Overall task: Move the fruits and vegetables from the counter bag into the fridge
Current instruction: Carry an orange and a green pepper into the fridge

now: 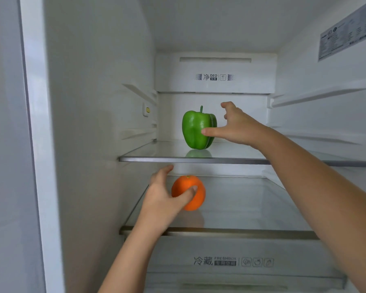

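A white fridge interior [97, 81] fills the view, fitted with two clear glass shelves. On the upper glass shelf [156, 154] a glossy green bell pepper [195, 130] is stood upright, stem up. The right hand [234, 127] is spread wide just to its right: the thumb is laid against the pepper's front, the fingers are splayed apart behind, and no grasp is closed. Below, over the lower glass shelf [251, 208], a round orange fruit [190, 192] is gripped by the left hand [167, 193], thumb across its front, fingers hidden behind. Beneath the left forearm, a drawer front marked FRESHBOX [224, 261] is seen.
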Demonstrator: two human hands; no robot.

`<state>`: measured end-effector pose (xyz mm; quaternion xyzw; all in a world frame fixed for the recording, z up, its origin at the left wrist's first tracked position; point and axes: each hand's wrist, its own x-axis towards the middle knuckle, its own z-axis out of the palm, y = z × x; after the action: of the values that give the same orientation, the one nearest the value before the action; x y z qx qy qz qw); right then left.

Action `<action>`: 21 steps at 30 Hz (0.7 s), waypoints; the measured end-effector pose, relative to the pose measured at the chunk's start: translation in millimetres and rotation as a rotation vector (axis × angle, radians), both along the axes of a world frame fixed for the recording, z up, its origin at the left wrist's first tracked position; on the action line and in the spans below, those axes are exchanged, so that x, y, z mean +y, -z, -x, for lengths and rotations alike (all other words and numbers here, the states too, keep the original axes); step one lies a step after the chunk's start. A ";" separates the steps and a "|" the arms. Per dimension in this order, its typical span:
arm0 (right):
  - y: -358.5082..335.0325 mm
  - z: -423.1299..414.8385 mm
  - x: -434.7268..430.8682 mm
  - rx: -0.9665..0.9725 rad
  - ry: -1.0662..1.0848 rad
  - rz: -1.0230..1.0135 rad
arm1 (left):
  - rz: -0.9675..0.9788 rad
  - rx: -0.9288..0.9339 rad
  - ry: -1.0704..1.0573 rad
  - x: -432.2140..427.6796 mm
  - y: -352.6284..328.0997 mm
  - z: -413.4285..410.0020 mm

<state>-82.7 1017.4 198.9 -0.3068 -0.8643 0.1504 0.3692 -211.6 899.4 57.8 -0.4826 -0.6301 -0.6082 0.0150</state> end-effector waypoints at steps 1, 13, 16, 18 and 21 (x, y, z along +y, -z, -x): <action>3.5 -4.0 -6.7 0.006 0.016 -0.016 | -0.025 0.057 -0.036 -6.0 0.3 -5.5; 88.8 -64.9 -104.3 0.154 0.198 -0.308 | -0.194 0.438 0.008 -42.1 33.5 -56.0; 114.7 -81.4 -123.2 0.111 0.274 -0.328 | -0.196 0.501 0.051 -39.1 44.9 -67.5; 133.2 -96.5 -133.9 0.057 0.369 -0.341 | -0.212 0.553 0.087 -38.8 54.2 -78.7; 159.4 -123.1 -153.5 -0.018 0.502 -0.380 | -0.202 0.603 0.160 -39.1 70.5 -102.8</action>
<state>40.4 863.8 39.6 -0.4373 -0.7775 -0.1122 0.4378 -108.8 860.4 -12.8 -0.6851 -0.4937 -0.4965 0.2009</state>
